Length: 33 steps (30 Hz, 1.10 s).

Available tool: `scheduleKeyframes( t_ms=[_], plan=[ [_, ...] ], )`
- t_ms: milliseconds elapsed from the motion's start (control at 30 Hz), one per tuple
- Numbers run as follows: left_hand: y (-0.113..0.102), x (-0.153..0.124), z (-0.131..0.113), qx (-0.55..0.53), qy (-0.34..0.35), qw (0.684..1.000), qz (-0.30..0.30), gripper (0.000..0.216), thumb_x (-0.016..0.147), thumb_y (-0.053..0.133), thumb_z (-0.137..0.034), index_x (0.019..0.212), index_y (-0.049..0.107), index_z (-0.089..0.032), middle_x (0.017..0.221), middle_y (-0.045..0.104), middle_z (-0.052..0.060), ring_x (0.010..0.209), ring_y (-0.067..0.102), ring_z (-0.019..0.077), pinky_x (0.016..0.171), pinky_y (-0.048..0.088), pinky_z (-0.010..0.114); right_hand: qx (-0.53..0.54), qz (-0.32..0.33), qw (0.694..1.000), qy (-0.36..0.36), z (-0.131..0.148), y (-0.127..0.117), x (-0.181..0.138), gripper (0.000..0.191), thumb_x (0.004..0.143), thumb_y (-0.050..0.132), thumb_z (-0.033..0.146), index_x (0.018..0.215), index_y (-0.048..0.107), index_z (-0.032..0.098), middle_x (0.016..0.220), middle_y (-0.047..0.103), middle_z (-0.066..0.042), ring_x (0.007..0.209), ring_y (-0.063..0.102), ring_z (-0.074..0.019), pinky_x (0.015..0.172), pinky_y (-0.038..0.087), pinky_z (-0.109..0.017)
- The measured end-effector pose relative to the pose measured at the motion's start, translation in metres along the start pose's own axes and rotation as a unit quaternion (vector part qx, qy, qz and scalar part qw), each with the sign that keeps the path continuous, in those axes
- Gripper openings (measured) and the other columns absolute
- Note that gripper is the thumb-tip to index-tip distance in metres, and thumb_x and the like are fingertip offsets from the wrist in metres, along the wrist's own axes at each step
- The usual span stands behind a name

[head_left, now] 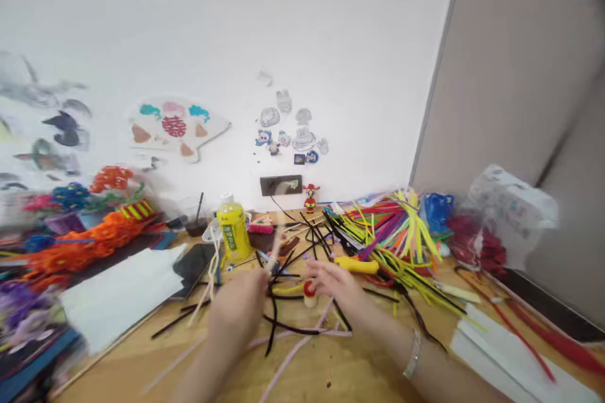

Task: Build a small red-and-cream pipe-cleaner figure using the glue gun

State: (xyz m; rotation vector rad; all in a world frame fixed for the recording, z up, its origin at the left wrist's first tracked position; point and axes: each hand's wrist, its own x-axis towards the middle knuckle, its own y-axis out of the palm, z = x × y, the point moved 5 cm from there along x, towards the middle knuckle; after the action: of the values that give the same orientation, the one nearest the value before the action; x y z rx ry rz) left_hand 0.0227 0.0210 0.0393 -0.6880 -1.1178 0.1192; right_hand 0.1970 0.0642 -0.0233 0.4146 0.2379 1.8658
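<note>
My left hand (239, 303) is closed, blurred by motion, with a pale fuzzy stem (278, 245) rising from its fingers that looks like a cream pipe cleaner. My right hand (336, 282) has its fingers stretched out and apart, with nothing visible in them. Just beside its fingertips stands a small bottle with a red cap (309, 293). Black pipe cleaners (274, 321) lie scattered between and beneath the hands, crossing pink pipe cleaners (295, 347). Cream strands (213, 264) hang just beyond my left hand. The yellow-handled tool (357, 265) lies behind my right hand.
A yellow bottle (233, 230) stands back left. Bundled coloured pipe cleaners (392, 227) spread at the back right. White sheets (123, 296) lie left, near orange fuzzy flowers (89, 242). More white paper (510, 359) is at right. A wall closes off the back.
</note>
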Motion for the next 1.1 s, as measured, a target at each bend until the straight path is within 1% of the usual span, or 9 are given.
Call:
scheduleKeyframes(
  t_ms=[167,367,467,567,667,767,900,1033,1100],
  plan=[
    [0.024,-0.019,-0.064,-0.078,0.100,0.991,0.045,0.017,0.082,0.036,-0.011,0.083,0.051,-0.018,0.060,0.065,0.002,0.051,0.061,0.0154,0.049,0.042,0.023,0.139,0.005,0.989,-0.040,0.021,0.007,-0.005,0.033,0.076,0.062,0.043,0.093,0.061,0.015,0.069,0.062,-0.002,0.061,0.057,-0.0137,0.064,0.046,-0.029],
    [0.040,-0.027,-0.065,-0.165,0.010,0.974,0.154,0.016,0.087,0.033,-0.014,0.083,0.048,-0.020,0.054,0.061,-0.002,0.046,0.059,0.0150,0.045,0.040,0.022,0.138,-0.088,0.978,-0.128,0.060,-0.018,-0.004,0.034,0.081,0.051,0.050,0.077,0.055,0.017,0.044,0.028,0.011,0.035,0.022,-0.0048,0.038,0.029,-0.017],
    [0.042,-0.024,-0.060,-0.243,-0.086,0.939,0.227,0.019,0.090,0.030,-0.018,0.082,0.047,-0.021,0.059,0.062,-0.002,0.052,0.060,0.0131,0.050,0.043,0.019,0.053,-0.112,0.978,-0.165,0.065,-0.021,-0.006,0.044,0.082,0.040,0.058,0.077,0.055,0.018,0.045,0.031,0.009,0.038,0.027,-0.0067,0.041,0.031,-0.019],
    [0.041,-0.022,-0.062,-0.290,-0.126,0.915,0.252,0.021,0.091,0.030,-0.020,0.080,0.047,-0.023,0.061,0.062,-0.002,0.053,0.060,0.0119,0.052,0.043,0.017,-0.074,-0.119,0.973,-0.181,0.057,-0.015,-0.008,0.034,0.075,0.057,0.052,0.080,0.058,0.018,0.063,0.048,0.003,0.055,0.043,-0.0106,0.053,0.037,-0.022],
    [0.040,-0.021,-0.062,-0.276,-0.114,0.929,0.219,0.020,0.089,0.031,-0.017,0.083,0.050,-0.021,0.061,0.065,0.000,0.055,0.063,0.0137,0.053,0.044,0.018,-0.212,-0.128,0.954,-0.171,0.046,-0.012,-0.011,0.027,0.075,0.060,0.043,0.068,0.055,0.017,0.063,0.046,0.003,0.060,0.041,-0.0120,0.056,0.034,-0.023],
    [0.040,-0.022,-0.065,-0.219,-0.050,0.954,0.197,0.020,0.085,0.034,-0.012,0.087,0.053,-0.019,0.060,0.067,0.003,0.054,0.065,0.0170,0.051,0.044,0.021,-0.234,-0.104,0.958,-0.128,0.036,-0.009,-0.009,0.037,0.078,0.056,0.045,0.056,0.049,0.017,0.052,0.039,0.004,0.054,0.038,-0.0112,0.053,0.032,-0.023],
    [0.042,-0.026,-0.074,-0.197,0.021,0.940,0.278,0.021,0.077,0.039,-0.005,0.079,0.055,-0.019,0.060,0.068,0.004,0.053,0.063,0.0184,0.049,0.043,0.023,-0.095,-0.055,0.990,-0.085,0.035,-0.005,-0.005,0.031,0.077,0.056,0.047,0.074,0.054,0.017,0.053,0.042,0.006,0.049,0.042,-0.0092,0.052,0.037,-0.023],
    [0.040,-0.027,-0.073,-0.266,-0.023,0.910,0.316,0.020,0.082,0.037,-0.010,0.080,0.053,-0.021,0.069,0.068,0.002,0.062,0.063,0.0163,0.055,0.044,0.021,0.123,-0.075,0.985,-0.097,0.054,-0.022,0.001,0.027,0.074,0.064,0.041,0.084,0.056,0.017,0.050,0.029,0.010,0.040,0.022,-0.0045,0.040,0.026,-0.016],
    [0.041,-0.027,-0.067,-0.293,-0.060,0.904,0.306,0.022,0.087,0.034,-0.016,0.076,0.052,-0.022,0.067,0.065,0.001,0.060,0.061,0.0152,0.056,0.044,0.021,0.157,-0.081,0.978,-0.109,0.065,-0.034,0.002,0.032,0.076,0.061,0.045,0.090,0.057,0.017,0.049,0.025,0.011,0.039,0.014,-0.0049,0.036,0.018,-0.015]
  ],
)
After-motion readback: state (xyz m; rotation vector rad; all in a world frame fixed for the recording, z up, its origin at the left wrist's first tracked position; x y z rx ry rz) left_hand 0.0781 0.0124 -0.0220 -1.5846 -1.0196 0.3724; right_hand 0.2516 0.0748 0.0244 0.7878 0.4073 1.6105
